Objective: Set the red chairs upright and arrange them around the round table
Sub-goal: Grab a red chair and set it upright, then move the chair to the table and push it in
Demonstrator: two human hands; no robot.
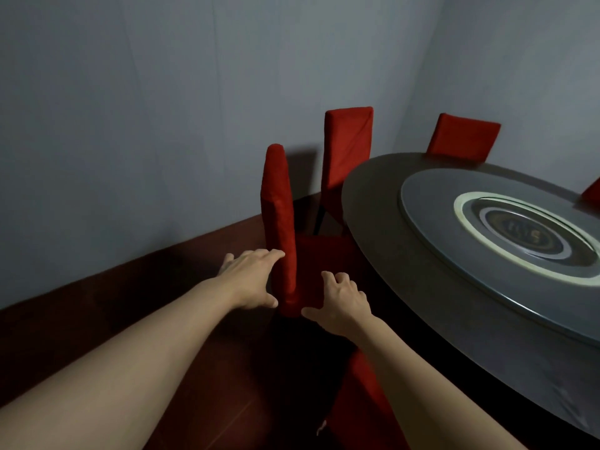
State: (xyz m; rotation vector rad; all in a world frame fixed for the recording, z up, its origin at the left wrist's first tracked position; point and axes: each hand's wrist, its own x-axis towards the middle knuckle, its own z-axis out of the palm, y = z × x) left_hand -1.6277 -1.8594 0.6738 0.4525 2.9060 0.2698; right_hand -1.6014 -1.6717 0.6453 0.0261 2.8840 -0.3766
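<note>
A red chair [279,216] stands upright at the left side of the round dark table [367,203], its back seen edge-on. My left hand [251,279] reaches to the back's outer face, fingers extended and touching it. My right hand [344,302] hovers over the chair's seat [319,258] with fingers spread and loosely bent, holding nothing. Two more red chairs stand upright at the table's far side, one [347,147] and another [464,136]. A fourth red chair [360,397] sits below my right forearm, and a sliver of red [592,193] shows at the right edge.
A glass turntable [431,222] with a light ring lies on the tabletop. Grey walls meet in a corner behind the far chairs. Dark reddish floor [162,280] runs between the left wall and the chairs.
</note>
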